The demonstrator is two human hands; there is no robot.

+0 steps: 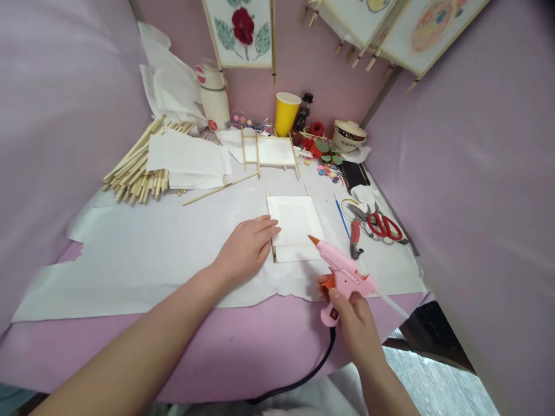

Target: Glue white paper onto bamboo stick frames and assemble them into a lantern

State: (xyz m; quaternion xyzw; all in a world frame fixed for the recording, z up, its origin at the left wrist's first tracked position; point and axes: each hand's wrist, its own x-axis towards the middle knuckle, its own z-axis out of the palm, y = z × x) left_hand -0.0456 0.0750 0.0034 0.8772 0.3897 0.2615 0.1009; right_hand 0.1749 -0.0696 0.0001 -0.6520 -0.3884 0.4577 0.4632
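Note:
My right hand [353, 318] is wrapped round the handle of a pink glue gun [342, 268]. The gun's orange nozzle points up and left, over the right part of a white paper sheet [297, 225], and a white glue stick juts from its back. Flat on the left edge of that sheet lies my left hand [249, 245], fingers stretched out. Thin wooden sticks run along the sheet's sides, their tips showing past its far edge. A black cord [318, 367] drops from the gun's handle toward my lap.
Left are a heap of wooden sticks [139, 167] and white sheets [191, 159]. A stick frame [271, 151], yellow cup [286, 112] and white bottle [214, 98] stand at the back. Red-handled scissors [384, 225], pliers [355, 234] and a blue pen-like tool [341, 215] lie right.

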